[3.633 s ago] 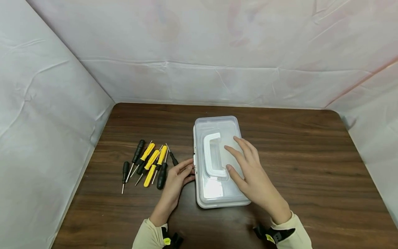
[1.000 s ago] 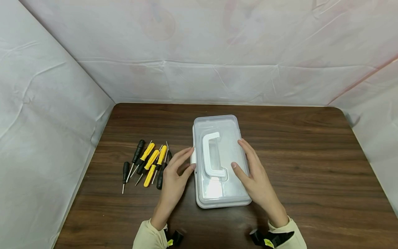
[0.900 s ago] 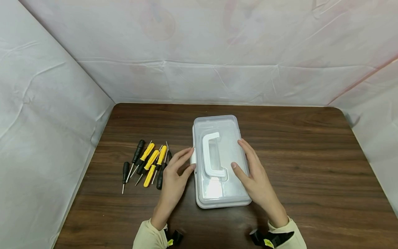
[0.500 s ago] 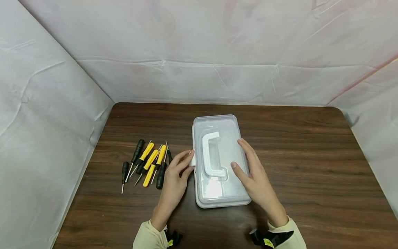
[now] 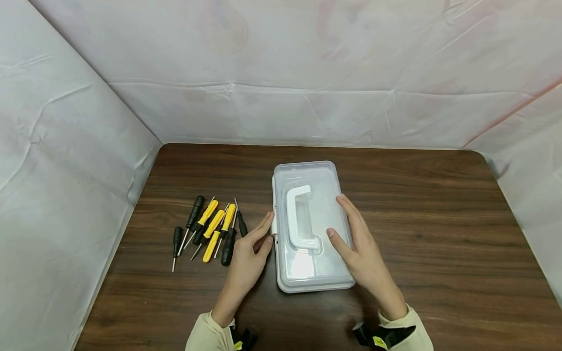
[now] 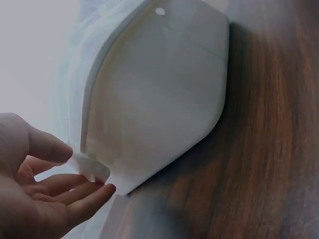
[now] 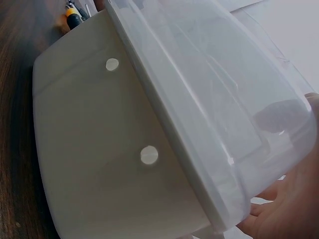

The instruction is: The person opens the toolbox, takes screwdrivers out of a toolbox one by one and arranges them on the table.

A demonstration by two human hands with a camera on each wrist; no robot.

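A translucent plastic box point(image 5: 307, 273) with a folded white carry handle point(image 5: 293, 217) on its lid lies lengthwise on the table. On its left long side a white latch point(image 5: 274, 225) sticks out slightly. My left hand point(image 5: 246, 258) has thumb and fingertips at the two ends of this latch point(image 6: 92, 167), pinching it lightly, as the left wrist view shows. My right hand point(image 5: 364, 256) rests on the box's right side with fingers fairly straight, the thumb over the lid. The right wrist view has the box wall point(image 7: 99, 129) near, with only part of that hand.
Several black and yellow screwdrivers point(image 5: 212, 246) lie in a loose cluster left of the box, close to my left hand. Dark wood tabletop point(image 5: 430, 209) extends around the box. White sheeting point(image 5: 281, 117) stands along the back and sides.
The latch, swung further out half a second ago, now sits nearer the box side. My left fingers have straightened slightly around it. Earlier, my right hand lay further over the lid.
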